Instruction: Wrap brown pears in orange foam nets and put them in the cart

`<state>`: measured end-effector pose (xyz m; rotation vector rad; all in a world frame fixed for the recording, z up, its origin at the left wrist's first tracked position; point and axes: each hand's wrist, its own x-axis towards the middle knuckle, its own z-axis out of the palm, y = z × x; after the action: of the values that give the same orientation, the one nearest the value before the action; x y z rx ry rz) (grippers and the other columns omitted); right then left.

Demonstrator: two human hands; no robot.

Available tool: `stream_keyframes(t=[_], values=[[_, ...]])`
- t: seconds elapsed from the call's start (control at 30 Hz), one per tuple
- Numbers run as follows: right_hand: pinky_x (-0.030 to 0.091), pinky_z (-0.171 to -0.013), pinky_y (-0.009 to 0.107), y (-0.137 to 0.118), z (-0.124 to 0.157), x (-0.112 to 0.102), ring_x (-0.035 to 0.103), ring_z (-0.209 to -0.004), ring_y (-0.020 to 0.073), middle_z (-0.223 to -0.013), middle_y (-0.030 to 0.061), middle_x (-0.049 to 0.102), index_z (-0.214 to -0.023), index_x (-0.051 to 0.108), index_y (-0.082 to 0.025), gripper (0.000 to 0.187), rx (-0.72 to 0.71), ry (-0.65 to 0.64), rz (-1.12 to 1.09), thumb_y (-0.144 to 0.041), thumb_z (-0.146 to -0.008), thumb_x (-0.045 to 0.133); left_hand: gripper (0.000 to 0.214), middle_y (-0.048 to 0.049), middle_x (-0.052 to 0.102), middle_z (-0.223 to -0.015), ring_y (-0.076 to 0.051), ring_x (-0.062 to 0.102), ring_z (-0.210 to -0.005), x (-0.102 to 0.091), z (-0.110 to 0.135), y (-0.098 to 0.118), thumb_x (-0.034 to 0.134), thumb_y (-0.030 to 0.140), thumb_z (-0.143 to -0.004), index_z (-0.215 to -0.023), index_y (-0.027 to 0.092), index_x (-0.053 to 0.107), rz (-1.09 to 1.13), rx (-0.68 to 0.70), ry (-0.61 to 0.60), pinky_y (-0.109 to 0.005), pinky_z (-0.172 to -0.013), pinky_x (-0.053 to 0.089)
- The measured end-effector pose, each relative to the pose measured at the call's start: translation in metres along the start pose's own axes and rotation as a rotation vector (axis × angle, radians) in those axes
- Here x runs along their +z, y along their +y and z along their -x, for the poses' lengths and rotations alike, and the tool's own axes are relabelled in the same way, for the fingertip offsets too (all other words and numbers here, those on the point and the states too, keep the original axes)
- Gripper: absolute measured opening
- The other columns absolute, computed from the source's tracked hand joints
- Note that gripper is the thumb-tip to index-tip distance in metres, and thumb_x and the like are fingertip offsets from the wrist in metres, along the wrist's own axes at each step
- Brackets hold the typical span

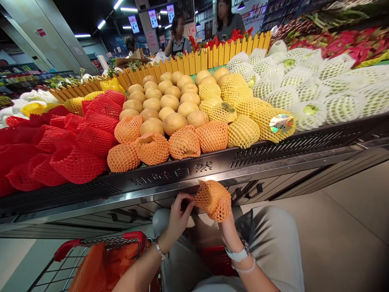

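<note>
An orange foam fruit net is in front of the display's edge, above my lap. My left hand pinches the drawn-out left edge of the net between thumb and fingers. The net covers most of my right hand, which supports it from below and behind. Its fingers are hidden, and I cannot tell whether a fruit is inside. Just beyond, fruits in orange nets form the front row of the display. Behind them sit rows of bare round yellow-brown fruits.
Red-netted fruits lie left, yellow-netted fruits and white-netted green fruits right. A black display rim runs across before me. A shopping cart holding orange material stands at lower left. People are behind the yellow fence.
</note>
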<state>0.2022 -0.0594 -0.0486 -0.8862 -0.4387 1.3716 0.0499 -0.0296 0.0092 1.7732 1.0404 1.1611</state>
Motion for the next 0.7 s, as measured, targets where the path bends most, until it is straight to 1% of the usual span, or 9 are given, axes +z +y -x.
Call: stream_keyframes(t=[0.07,0.13,0.2,0.23,0.27,0.33,0.4,0.53,0.7], values=[[0.039,-0.107,0.046,-0.003,0.002,0.004,0.051,-0.122,0.029,-0.121,0.0061,0.064,-0.118,0.059,-0.025,0.056,0.026,0.042,-0.033,-0.051,-0.07,0.069,0.02,-0.0039,0.059,-0.096,-0.018,0.057,-0.093,-0.002,0.0,-0.008,0.053,0.037,-0.089,-0.103,0.023,0.054,0.076,0.056,0.123,-0.032,-0.086,0.046],[0.044,-0.103,0.046,-0.009,0.007,0.01,0.055,-0.119,0.0285,-0.123,0.0065,0.064,-0.119,0.059,-0.026,0.056,0.08,0.003,-0.076,-0.056,-0.072,0.066,0.05,-0.0087,0.053,-0.117,-0.023,0.052,-0.113,-0.003,0.0,-0.017,0.059,0.052,-0.082,-0.123,0.026,0.044,0.091,0.227,0.161,-0.042,-0.099,0.04],[0.047,-0.1,0.045,-0.015,0.014,0.016,0.056,-0.118,0.0272,-0.129,0.0065,0.061,-0.122,0.057,-0.026,0.06,0.167,-0.05,-0.156,-0.06,-0.073,0.064,0.09,-0.0138,0.035,-0.141,-0.033,0.035,-0.133,-0.003,0.0,-0.023,0.069,0.064,-0.064,-0.137,0.03,0.03,0.021,0.416,0.086,-0.053,-0.11,0.027],[0.048,-0.098,0.045,-0.018,0.016,0.018,0.057,-0.117,0.027,-0.13,0.0069,0.06,-0.122,0.057,-0.026,0.062,0.22,-0.07,-0.195,-0.06,-0.071,0.065,0.104,-0.015,0.025,-0.149,-0.036,0.025,-0.139,-0.002,-0.001,-0.025,0.073,0.067,-0.056,-0.141,0.031,0.024,-0.015,0.463,0.036,-0.057,-0.112,0.021],[0.049,-0.097,0.045,-0.02,0.019,0.02,0.058,-0.115,0.0274,-0.13,0.0079,0.06,-0.121,0.058,-0.024,0.064,0.268,-0.083,-0.222,-0.061,-0.069,0.067,0.112,-0.0155,0.016,-0.153,-0.038,0.017,-0.142,-0.001,-0.002,-0.026,0.074,0.067,-0.052,-0.143,0.032,0.019,-0.029,0.46,-0.003,-0.059,-0.113,0.016],[0.05,-0.095,0.046,-0.023,0.022,0.024,0.061,-0.111,0.0281,-0.128,0.0102,0.061,-0.116,0.061,-0.022,0.063,0.339,-0.102,-0.238,-0.06,-0.067,0.069,0.108,-0.0159,0.012,-0.155,-0.036,0.014,-0.144,0.002,-0.003,-0.025,0.071,0.065,-0.06,-0.146,0.031,0.015,0.028,0.349,-0.04,-0.056,-0.115,0.015],[0.048,-0.097,0.046,-0.022,0.026,0.029,0.061,-0.111,0.0271,-0.127,0.0103,0.062,-0.113,0.063,-0.022,0.056,0.36,-0.146,-0.247,-0.057,-0.07,0.068,0.097,-0.0159,0.02,-0.153,-0.032,0.022,-0.142,0.003,-0.003,-0.022,0.066,0.062,-0.069,-0.146,0.029,0.016,0.145,0.244,-0.046,-0.051,-0.115,0.021],[0.043,-0.104,0.042,-0.015,0.031,0.04,0.059,-0.116,0.0233,-0.129,0.0056,0.061,-0.113,0.064,-0.026,0.046,0.358,-0.276,-0.27,-0.05,-0.074,0.067,0.07,-0.0121,0.042,-0.14,-0.027,0.042,-0.13,0.0,0.001,-0.018,0.06,0.054,-0.08,-0.138,0.027,0.032,0.251,0.168,-0.044,-0.043,-0.109,0.034],[0.04,-0.107,0.041,0.005,0.03,0.034,0.057,-0.118,0.0221,-0.129,0.0053,0.061,-0.115,0.062,-0.025,0.052,0.31,-0.221,-0.216,-0.055,-0.073,0.068,0.032,-0.0069,0.06,-0.115,-0.021,0.056,-0.11,-0.009,0.001,-0.013,0.053,0.04,-0.089,-0.117,0.025,0.054,0.177,0.065,-0.027,-0.035,-0.096,0.044]])
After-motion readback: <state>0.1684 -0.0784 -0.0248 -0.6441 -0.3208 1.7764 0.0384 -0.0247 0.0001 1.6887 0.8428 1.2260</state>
